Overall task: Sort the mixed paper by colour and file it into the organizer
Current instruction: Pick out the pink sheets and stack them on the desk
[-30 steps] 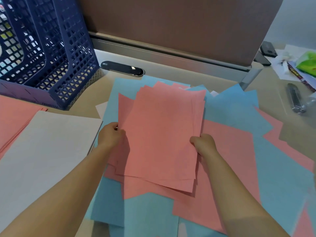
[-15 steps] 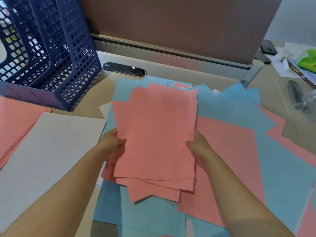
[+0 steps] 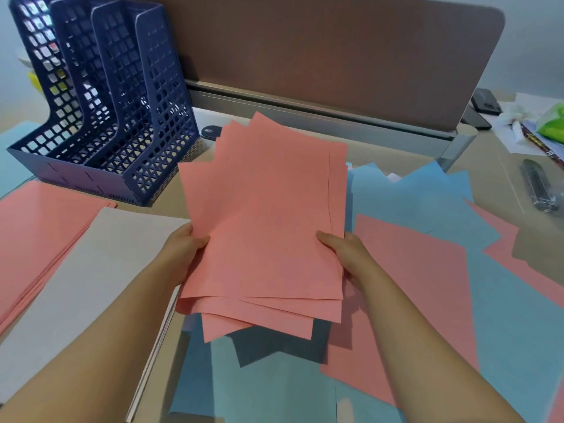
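I hold a loose bundle of several pink sheets lifted off the desk, fanned at its edges. My left hand grips its left edge and my right hand grips its right edge. Under it lies a mixed spread of blue sheets and pink sheets. A sorted white pile and a sorted pink pile lie at the left. The dark blue mesh organizer stands upright at the back left, its slots showing no paper.
A brown desk partition runs along the back. A black oval cable port sits beside the organizer. At the far right are a stapler-like tool, a phone and white and green clutter.
Both hands have raised the pink bundle off the spread and tilted its far end up. The view has shifted up, showing more of the organizer.
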The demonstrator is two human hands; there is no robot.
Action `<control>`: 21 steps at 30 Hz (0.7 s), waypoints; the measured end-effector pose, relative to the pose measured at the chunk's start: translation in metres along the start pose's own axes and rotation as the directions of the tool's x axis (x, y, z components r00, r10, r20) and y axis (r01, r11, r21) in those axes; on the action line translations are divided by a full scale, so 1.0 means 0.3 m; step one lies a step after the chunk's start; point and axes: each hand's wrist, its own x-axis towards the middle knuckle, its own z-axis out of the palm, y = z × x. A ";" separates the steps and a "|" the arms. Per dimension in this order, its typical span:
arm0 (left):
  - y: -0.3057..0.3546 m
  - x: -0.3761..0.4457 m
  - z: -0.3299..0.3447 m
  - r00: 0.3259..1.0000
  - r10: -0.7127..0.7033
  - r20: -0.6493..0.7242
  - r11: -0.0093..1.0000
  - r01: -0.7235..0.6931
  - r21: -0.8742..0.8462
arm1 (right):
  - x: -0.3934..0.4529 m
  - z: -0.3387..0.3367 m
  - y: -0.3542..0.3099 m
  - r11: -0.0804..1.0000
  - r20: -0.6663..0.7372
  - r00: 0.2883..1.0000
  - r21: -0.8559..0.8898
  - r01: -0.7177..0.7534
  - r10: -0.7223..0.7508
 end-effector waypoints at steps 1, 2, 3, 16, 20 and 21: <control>-0.002 -0.003 -0.003 1.000 -0.006 0.008 1.000 0.006 -0.006 | -0.005 -0.002 -0.006 1.000 0.015 1.000 0.023 -0.003 0.003; 0.000 -0.005 -0.006 1.000 -0.008 0.019 1.000 0.009 -0.012 | -0.014 -0.005 -0.013 0.999 0.038 0.999 0.054 -0.001 -0.001; 0.005 -0.006 -0.004 0.999 -0.008 0.033 1.000 0.009 -0.021 | -0.026 -0.009 -0.023 0.996 0.060 0.998 0.085 0.003 -0.008; 0.075 -0.084 0.335 0.958 0.113 0.264 0.954 -0.179 0.239 | -0.149 -0.349 0.047 0.999 -0.227 0.974 0.048 0.002 0.009; 0.026 -0.129 0.482 0.933 0.087 0.349 0.903 -0.222 0.368 | -0.181 -0.458 0.176 0.992 -0.353 0.930 -0.021 -0.122 0.106; 0.009 -0.131 0.512 0.932 0.085 0.352 0.889 -0.230 0.395 | -0.188 -0.475 0.208 0.985 -0.374 0.920 -0.072 -0.156 0.119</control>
